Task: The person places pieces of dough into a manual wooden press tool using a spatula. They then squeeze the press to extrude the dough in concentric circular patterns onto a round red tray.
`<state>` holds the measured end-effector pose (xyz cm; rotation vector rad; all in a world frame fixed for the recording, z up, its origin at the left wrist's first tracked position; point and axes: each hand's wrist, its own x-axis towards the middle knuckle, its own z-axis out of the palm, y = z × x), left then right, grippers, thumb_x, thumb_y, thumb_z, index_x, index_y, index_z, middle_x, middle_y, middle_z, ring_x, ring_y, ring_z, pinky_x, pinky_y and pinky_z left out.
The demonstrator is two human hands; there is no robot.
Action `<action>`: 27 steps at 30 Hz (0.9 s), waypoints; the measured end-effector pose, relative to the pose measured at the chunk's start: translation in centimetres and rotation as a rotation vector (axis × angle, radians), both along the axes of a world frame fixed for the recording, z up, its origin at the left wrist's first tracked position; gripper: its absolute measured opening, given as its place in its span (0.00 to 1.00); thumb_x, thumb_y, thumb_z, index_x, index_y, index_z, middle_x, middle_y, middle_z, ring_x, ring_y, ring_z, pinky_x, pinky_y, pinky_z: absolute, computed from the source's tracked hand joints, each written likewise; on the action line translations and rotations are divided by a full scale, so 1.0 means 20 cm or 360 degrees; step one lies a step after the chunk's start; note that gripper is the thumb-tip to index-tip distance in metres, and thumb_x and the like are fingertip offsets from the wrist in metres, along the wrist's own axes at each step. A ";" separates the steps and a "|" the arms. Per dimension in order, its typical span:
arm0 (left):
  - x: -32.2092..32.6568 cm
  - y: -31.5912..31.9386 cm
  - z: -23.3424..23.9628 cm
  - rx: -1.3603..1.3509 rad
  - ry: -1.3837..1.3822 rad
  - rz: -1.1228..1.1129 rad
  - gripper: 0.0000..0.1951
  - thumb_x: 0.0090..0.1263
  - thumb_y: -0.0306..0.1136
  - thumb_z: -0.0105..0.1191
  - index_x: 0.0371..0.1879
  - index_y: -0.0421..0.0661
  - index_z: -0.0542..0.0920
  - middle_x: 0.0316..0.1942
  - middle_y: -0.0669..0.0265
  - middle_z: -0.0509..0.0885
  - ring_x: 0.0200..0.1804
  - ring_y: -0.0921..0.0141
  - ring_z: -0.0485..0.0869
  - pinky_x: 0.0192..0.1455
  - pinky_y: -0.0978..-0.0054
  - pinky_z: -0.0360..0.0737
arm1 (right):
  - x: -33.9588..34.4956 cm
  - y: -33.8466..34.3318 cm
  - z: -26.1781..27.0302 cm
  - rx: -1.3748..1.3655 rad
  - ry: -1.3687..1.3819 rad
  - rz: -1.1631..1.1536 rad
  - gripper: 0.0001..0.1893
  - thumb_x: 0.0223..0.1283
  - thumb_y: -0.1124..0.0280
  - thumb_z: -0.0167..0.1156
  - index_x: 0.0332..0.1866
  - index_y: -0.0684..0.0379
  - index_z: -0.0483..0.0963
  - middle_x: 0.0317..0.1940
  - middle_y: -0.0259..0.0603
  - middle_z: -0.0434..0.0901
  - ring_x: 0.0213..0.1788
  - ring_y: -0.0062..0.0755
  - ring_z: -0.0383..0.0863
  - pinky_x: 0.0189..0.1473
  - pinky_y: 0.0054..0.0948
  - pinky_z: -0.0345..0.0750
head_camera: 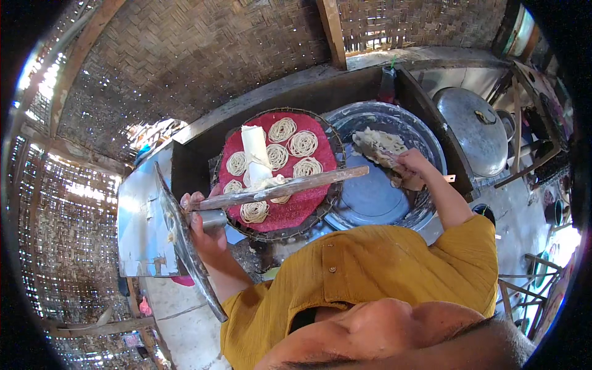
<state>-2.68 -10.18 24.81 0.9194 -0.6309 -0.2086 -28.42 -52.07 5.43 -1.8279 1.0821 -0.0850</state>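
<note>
My left hand point(208, 231) grips a wooden press made of two bars, left of the basin. One bar point(296, 187) extends rightward over a round tray, with a pale cylindrical plunger point(255, 148) standing up from it and dough smeared at its base. The other bar point(189, 249) runs down past my wrist, and a grey metal cylinder point(213, 219) shows beside my fingers. Several coiled noodle nests point(303, 143) lie on the tray's red cloth point(286, 217). Inside a blue basin point(365, 203), my right hand point(411, 169) grasps a lump of pale dough point(377, 143).
The round tray's woven rim point(266, 239) overlaps the basin's left side. A wooden side board point(434, 125) stands right of the basin, with a large lidded metal pot point(474, 129) beyond it. Woven bamboo walls point(222, 60) rise behind. A worn pale-blue panel point(145, 208) stands at left.
</note>
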 end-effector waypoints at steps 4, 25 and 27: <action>-0.04 -0.04 0.02 0.0095 0.0121 0.0012 0.26 0.59 0.38 0.51 0.56 0.49 0.62 0.44 0.62 0.72 0.53 0.47 0.68 0.50 0.47 0.69 | 0.02 0.05 0.38 0.0255 -0.0058 -0.0035 0.13 0.49 0.58 0.60 0.25 0.58 0.76 0.10 0.29 0.65 0.11 0.16 0.60 0.12 0.21 0.54; -0.21 -1.19 -0.16 0.0904 -0.1057 -0.0636 0.21 0.50 0.41 0.57 0.43 0.46 0.75 0.43 0.57 0.77 0.46 0.60 0.77 0.47 0.70 0.73 | -0.22 0.15 1.23 -0.0598 -0.0631 0.0976 0.20 0.54 0.56 0.54 0.44 0.62 0.74 0.21 0.32 0.75 0.24 0.24 0.73 0.26 0.25 0.69; -0.25 -1.13 -0.06 0.1043 -0.1295 -0.0457 0.21 0.50 0.43 0.56 0.43 0.47 0.75 0.43 0.56 0.77 0.45 0.58 0.77 0.46 0.69 0.73 | -0.23 0.14 1.44 -0.1437 -0.0360 0.1037 0.18 0.53 0.58 0.55 0.45 0.58 0.75 0.27 0.40 0.78 0.33 0.38 0.77 0.35 0.32 0.71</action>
